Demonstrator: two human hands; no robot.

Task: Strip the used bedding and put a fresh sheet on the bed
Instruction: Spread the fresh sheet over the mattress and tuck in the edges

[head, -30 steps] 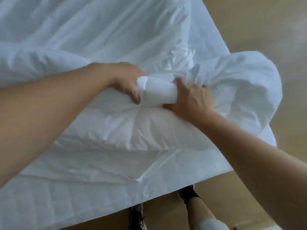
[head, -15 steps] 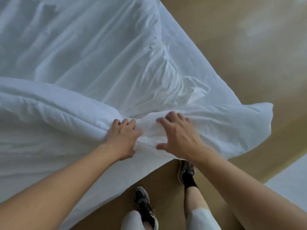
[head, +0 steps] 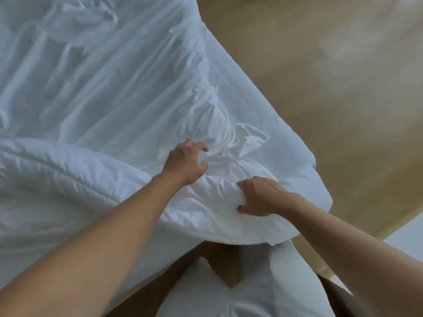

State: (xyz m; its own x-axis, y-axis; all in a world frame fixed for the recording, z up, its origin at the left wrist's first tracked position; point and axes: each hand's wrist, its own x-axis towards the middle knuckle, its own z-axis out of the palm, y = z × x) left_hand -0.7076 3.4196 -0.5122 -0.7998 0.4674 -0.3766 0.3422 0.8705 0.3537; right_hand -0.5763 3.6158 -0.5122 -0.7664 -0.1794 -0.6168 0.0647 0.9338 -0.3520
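A thick white duvet (head: pixel 68 179) lies folded across the near part of the bed, its corner bunched in front of me. My right hand (head: pixel 261 195) grips that corner, fingers curled into the padding. My left hand (head: pixel 185 161) reaches a little farther in, fingers and thumb curled round a gathered bunch of thin white cloth (head: pixel 219 143) at the corner. A wrinkled white sheet (head: pixel 114 76) covers the rest of the bed beyond.
The bed's corner (head: pixel 313 170) juts toward a tan wooden floor (head: pixel 320 76) on the right. My legs in light trousers (head: pixel 240 289) stand close against the bed's near edge. A pale surface (head: pixel 409 245) shows at the far right edge.
Both hands sat side by side on the duvet's edge; now the left has moved forward onto the gathered cloth and the right has clenched the corner. The view has tilted in closer.
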